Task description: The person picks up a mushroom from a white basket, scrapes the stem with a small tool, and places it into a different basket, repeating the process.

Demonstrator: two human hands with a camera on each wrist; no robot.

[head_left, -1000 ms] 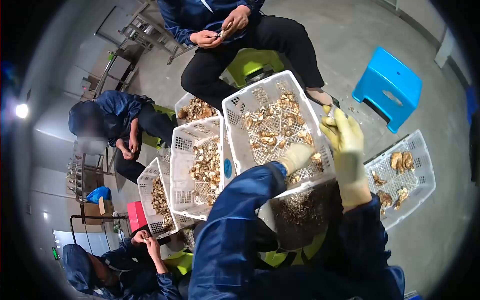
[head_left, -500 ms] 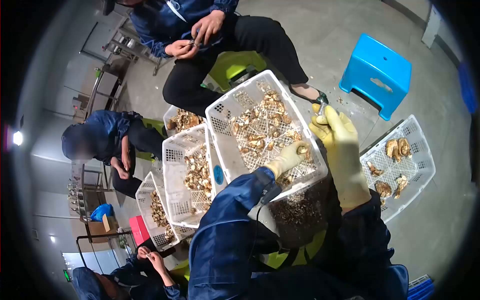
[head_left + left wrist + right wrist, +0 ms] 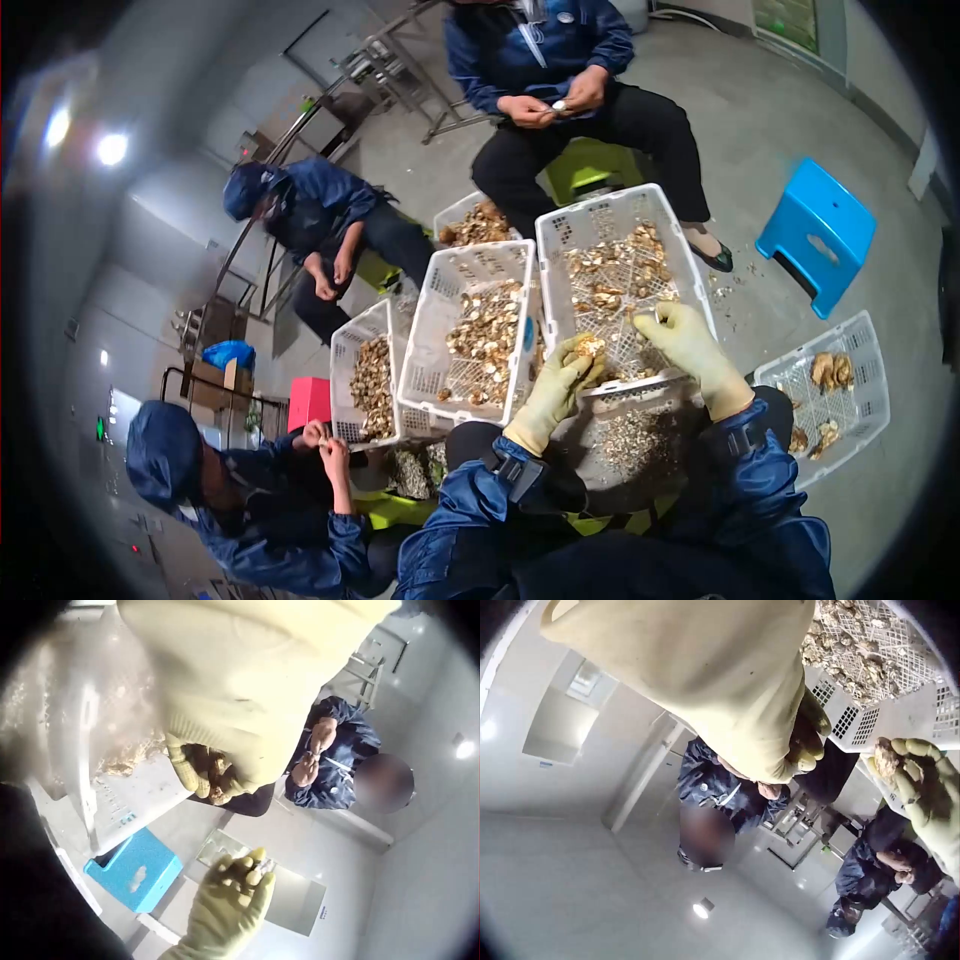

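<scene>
Gripped in my gloved left hand [image 3: 550, 398] is a brown and white mushroom piece [image 3: 590, 346], above the near edge of a white crate [image 3: 630, 386]. The right wrist view shows the piece [image 3: 886, 760] between thumb and fingers of the left hand [image 3: 932, 806]. To its right, my gloved right hand [image 3: 700, 352] has curled fingers over the crate's near right part. In the left wrist view the right hand [image 3: 225, 911] pinches a small shiny object [image 3: 263, 866], whose full shape is hidden. More mushroom pieces [image 3: 640, 250] lie inside the crate.
Several other crates of mushroom pieces stand left, including a middle one [image 3: 412, 350]; another crate [image 3: 850, 425] is at right. A blue stool [image 3: 825, 225] stands beyond it. Scraps [image 3: 635, 440] lie below the main crate. Several seated people surround the left and far sides.
My left hand has lifted from inside the crate to its near edge, holding a mushroom piece. The right hand has come inward and lower, closer to the left. The head view has shifted.
</scene>
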